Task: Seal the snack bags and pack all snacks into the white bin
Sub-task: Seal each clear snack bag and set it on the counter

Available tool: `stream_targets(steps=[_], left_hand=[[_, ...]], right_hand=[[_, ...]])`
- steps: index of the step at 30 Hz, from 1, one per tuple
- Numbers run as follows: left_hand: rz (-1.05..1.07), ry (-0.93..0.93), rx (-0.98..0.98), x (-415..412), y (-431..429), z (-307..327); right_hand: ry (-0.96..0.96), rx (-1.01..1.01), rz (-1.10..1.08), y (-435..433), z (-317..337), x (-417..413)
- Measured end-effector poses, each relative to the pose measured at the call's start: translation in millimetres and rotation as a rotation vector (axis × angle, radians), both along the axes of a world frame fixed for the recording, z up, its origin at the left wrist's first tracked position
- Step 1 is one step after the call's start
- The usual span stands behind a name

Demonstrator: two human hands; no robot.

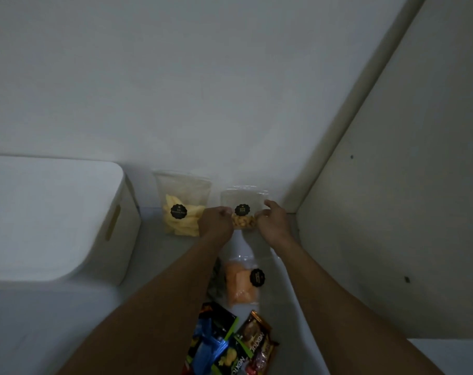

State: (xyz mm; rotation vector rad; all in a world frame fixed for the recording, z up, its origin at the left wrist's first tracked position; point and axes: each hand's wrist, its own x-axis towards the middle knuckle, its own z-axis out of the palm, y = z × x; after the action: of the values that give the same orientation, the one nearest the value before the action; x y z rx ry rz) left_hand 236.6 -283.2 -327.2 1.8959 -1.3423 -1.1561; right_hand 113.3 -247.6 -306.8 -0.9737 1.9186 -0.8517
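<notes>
Head view. Hands are gripping a clear nut pouch standing against the wall: the left hand is closing on its left edge, the right hand is pinching its right edge, fingers curled. The pouch, judged light, soft and slippery with brittle contents, is best pinched along the top zip strip. The white bin is sitting well to the left; the yellow chip pouch is standing between bin and hands.
</notes>
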Motion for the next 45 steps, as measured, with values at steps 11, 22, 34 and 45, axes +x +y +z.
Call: stream_targets(steps=[11,22,34,45], left_hand=[[-0.152,-0.180,-0.034,-2,24,7],[-0.871,-0.583,-0.070,3,63,-28],[-0.626,-0.141,-0.013,39,80,36],[-0.525,0.199,-0.094,115,104,207]], right_hand=[[0.061,0.045,0.045,31,-1,-11],[0.443,0.377,0.223,104,-37,-10],[0.239,0.101,-0.098,126,34,1],[-0.079,-0.358,-0.040,140,195,62]])
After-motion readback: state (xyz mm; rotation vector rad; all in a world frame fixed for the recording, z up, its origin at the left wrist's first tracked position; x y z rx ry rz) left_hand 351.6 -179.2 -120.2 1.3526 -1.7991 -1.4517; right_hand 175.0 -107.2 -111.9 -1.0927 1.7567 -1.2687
